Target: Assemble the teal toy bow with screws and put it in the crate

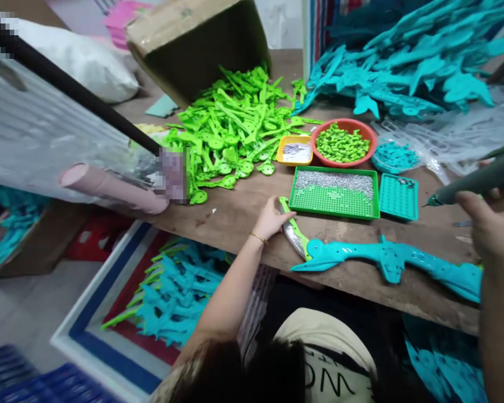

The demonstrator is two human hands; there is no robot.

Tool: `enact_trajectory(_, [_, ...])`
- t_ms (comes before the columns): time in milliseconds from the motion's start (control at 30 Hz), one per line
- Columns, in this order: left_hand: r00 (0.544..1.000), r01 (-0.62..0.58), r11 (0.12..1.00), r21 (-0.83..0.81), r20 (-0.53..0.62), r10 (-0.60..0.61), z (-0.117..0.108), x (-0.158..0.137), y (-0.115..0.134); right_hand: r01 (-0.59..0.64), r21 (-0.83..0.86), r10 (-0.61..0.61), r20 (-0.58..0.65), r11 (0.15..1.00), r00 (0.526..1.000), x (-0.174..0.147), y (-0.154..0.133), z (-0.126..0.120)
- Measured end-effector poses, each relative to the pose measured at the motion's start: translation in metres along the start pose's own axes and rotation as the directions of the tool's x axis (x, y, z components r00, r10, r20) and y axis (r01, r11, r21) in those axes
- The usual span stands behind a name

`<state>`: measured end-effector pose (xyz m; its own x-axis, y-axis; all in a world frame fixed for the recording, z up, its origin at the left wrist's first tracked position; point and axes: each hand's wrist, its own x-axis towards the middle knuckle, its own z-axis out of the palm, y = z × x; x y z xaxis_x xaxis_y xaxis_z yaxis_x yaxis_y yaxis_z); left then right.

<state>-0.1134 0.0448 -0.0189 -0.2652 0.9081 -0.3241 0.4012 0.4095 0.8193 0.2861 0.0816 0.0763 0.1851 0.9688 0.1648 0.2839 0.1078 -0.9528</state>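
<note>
Green piece (300,237) in left grip (273,218), one; tool (470,182), one

In the upper middle of the frame, a brown cardboard box (185,25) lies tipped on its side, with a bright pink plastic item (120,28) near its upper left corner and a white sack (84,64) farther left. A dark pole (75,85) slants across the upper left, above a pale pink tube (113,187). Blue plastic crates (79,383) fill the lower left corner.
</note>
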Motion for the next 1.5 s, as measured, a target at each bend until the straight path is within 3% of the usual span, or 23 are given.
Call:
enact_trajectory(67, [0.999, 0.0, 0.983, -0.184, 0.042, 0.008, -0.002, -0.005, -0.003, 0.233, 0.035, -0.228, -0.11, 0.972, 0.968, 0.019, -0.01, 0.04])
enact_trajectory(167, [1.0, -0.007, 0.91, -0.415, 0.005, 0.009, -0.002, -0.011, -0.006, 0.354, 0.264, -0.326, -0.143, 0.897, 0.934, 0.027, -0.019, 0.087])
enact_trajectory(267, [0.996, 0.088, 0.815, -0.573, 0.045, -0.076, 0.0, -0.014, -0.007, 0.362, 0.453, -0.359, -0.095, 0.815, 0.928, 0.027, -0.034, 0.127])
enact_trajectory(333, [0.987, 0.163, 0.756, -0.634, 0.11, -0.12, 0.002, -0.015, -0.008, 0.306, 0.5, -0.349, -0.007, 0.81, 0.937, 0.029, -0.043, 0.155])
enact_trajectory(433, [0.982, 0.189, 0.708, -0.68, 0.132, -0.135, 0.011, -0.02, -0.007, 0.229, 0.488, -0.301, 0.074, 0.842, 0.951, 0.035, -0.043, 0.195])
enact_trajectory(567, [0.979, 0.201, 0.669, -0.716, 0.162, -0.121, 0.033, -0.027, -0.004, 0.239, 0.389, -0.258, -0.002, 0.89, 0.966, 0.039, -0.015, 0.229])
enact_trajectory(700, [0.984, 0.176, 0.657, -0.733, 0.157, -0.089, 0.049, -0.028, -0.001, 0.271, 0.323, -0.234, -0.15, 0.907, 0.961, 0.035, 0.009, 0.239])
enact_trajectory(833, [0.974, 0.214, 0.644, -0.735, 0.208, -0.087, 0.049, -0.026, 0.0, 0.275, 0.223, -0.226, -0.221, 0.935, 0.949, 0.031, 0.013, 0.243])
enact_trajectory(1167, [0.975, 0.206, 0.666, -0.717, 0.212, -0.073, 0.049, -0.025, -0.003, 0.341, 0.327, -0.282, -0.213, 0.881, 0.935, 0.031, 0.009, 0.245])
enact_trajectory(1367, [0.975, 0.191, 0.665, -0.722, 0.215, -0.046, 0.05, -0.025, -0.003, 0.319, 0.259, -0.275, -0.192, 0.912, 0.942, 0.031, 0.012, 0.245])
enact_trajectory(1500, [0.982, 0.16, 0.656, -0.737, 0.186, -0.03, 0.051, -0.025, -0.003, 0.28, 0.289, -0.254, -0.126, 0.915, 0.959, 0.029, -0.001, 0.238])
